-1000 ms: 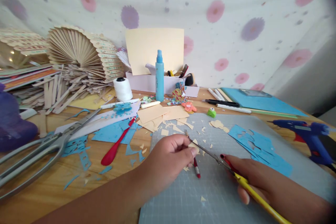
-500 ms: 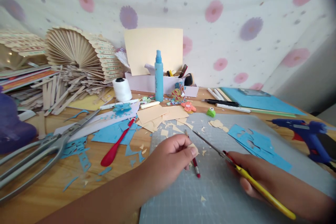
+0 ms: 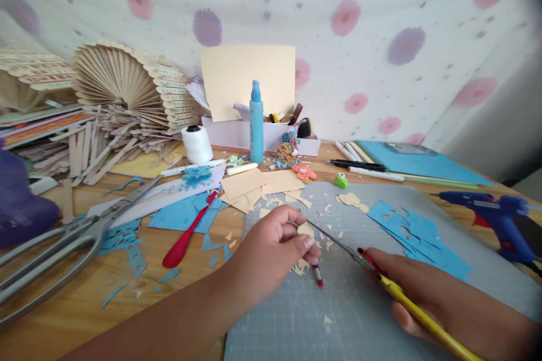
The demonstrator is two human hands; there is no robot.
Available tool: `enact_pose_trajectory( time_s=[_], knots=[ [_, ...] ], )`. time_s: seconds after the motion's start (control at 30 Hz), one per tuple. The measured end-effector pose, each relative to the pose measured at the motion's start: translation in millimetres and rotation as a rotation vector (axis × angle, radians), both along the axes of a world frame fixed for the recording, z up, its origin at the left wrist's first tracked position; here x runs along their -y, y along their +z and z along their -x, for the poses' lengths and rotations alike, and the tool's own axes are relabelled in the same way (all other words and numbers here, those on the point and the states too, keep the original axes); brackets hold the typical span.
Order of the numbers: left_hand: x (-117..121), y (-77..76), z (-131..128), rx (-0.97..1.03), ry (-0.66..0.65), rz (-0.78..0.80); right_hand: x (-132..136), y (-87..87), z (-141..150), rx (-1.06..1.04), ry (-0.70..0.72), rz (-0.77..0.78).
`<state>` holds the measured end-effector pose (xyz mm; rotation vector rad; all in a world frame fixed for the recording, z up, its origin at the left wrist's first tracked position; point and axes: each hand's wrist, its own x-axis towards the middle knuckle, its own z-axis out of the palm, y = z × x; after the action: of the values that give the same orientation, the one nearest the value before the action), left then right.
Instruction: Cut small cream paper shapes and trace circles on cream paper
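Note:
Pinched between the thumb and fingers of my left hand [image 3: 277,254] is a small cream paper piece [image 3: 305,229] with a rounded edge. My right hand [image 3: 440,287] is wrapped round scissors [image 3: 355,255] with yellow and red handles. Their thin blades point up and left, the tips close behind the paper piece; whether they touch it I cannot tell. Below my left fingers a pencil [image 3: 317,276] with a red eraser end lies on the grey cutting mat [image 3: 296,327], mostly hidden. Cream paper scraps [image 3: 301,267] are scattered around it.
Large metal shears [image 3: 91,231] and a red tool [image 3: 186,240] lie left among blue scraps. Cut blue sheets [image 3: 417,237] and a blue glue gun [image 3: 486,208] are on the right. A blue spray bottle [image 3: 256,130] stands behind, beside a thread spool [image 3: 197,145].
My left hand has turned the cream paper piece so more of its face shows, and its fingers have spread a little. The scissors have shifted slightly left towards it.

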<state>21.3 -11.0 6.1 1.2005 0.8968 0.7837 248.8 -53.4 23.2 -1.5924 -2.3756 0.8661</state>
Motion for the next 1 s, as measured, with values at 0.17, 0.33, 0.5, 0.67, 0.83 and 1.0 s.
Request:
enact_pose_trajectory(
  time_s=[0.17, 0.33, 0.5, 0.67, 0.83, 1.0],
  knots=[
    [-1.1, -3.5, 6.0, -0.132, 0.021, -0.175, 2.3, 1.3, -1.3, 0.000, 0.004, -0.008],
    [-2.0, -3.9, 6.2, -0.133, 0.028, -0.197, 2.1, -1.1, -2.2, -0.019, -0.012, -0.007],
    [-0.3, -2.5, 2.0, -0.061, 0.051, -0.147, 1.4, -5.6, -4.6, -0.047, -0.017, 0.011],
    [2.2, -2.6, -0.4, 0.061, 0.082, 0.008, 2.8, -7.0, -6.0, -0.095, -0.009, 0.057],
    [3.5, 3.1, -2.3, 0.080, 0.101, 0.040, 4.1, -7.2, -5.3, -0.079, -0.009, 0.091],
    [1.5, 4.0, -0.6, 0.039, 0.067, -0.028, 3.5, -6.7, -4.8, -0.097, -0.002, 0.101]
  ],
)
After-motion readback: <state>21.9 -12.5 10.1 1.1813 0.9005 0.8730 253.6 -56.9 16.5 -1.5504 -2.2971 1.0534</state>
